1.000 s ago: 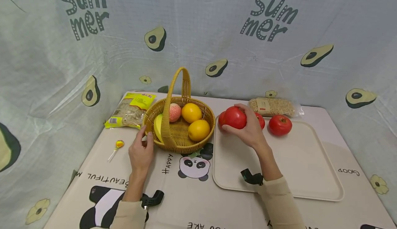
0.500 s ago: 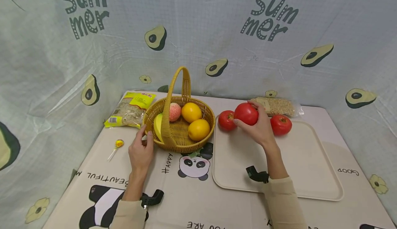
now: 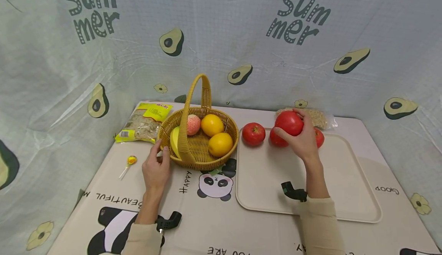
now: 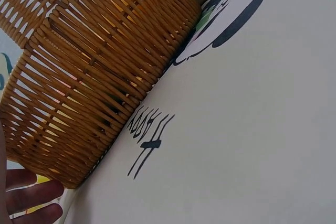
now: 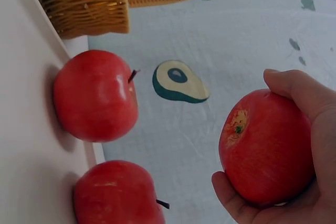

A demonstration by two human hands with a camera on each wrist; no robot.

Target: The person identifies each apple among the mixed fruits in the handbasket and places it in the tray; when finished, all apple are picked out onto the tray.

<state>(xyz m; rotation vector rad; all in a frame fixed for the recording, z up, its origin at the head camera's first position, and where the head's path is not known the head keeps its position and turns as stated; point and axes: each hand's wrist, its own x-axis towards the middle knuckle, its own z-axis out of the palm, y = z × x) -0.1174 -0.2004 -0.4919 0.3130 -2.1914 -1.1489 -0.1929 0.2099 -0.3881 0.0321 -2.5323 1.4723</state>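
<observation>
My right hand (image 3: pixel 304 141) grips a red apple (image 3: pixel 289 123) above the back of the beige tray (image 3: pixel 276 193). In the right wrist view, thumb and fingers are around this apple (image 5: pixel 265 148), its dimpled end showing. Beneath and beside it, three more red apples sit along the tray's back edge: a left one (image 3: pixel 253 134), a middle one (image 3: pixel 277 139) partly covered, and a right one (image 3: pixel 319 137) mostly behind the hand. My left hand (image 3: pixel 156 168) touches the left side of the wicker basket (image 3: pixel 198 166) with loosely bent fingers. In the left wrist view its fingers (image 4: pixel 34 195) lie against the basket's wall.
Inside the basket are two yellow-orange fruits (image 3: pixel 220 144), a pinkish round fruit (image 3: pixel 193 125) and a yellow-green fruit (image 3: pixel 174 139); its tall handle (image 3: pixel 188 120) arches above. A yellow-labelled bag (image 3: pixel 145 122) and a lollipop (image 3: pixel 131 160) lie left. A grain bag (image 3: pixel 319 119) lies behind the tray.
My right hand has moved to the right with the apple, from over the left apple to over the middle one. The left hand and basket have stayed in place.
</observation>
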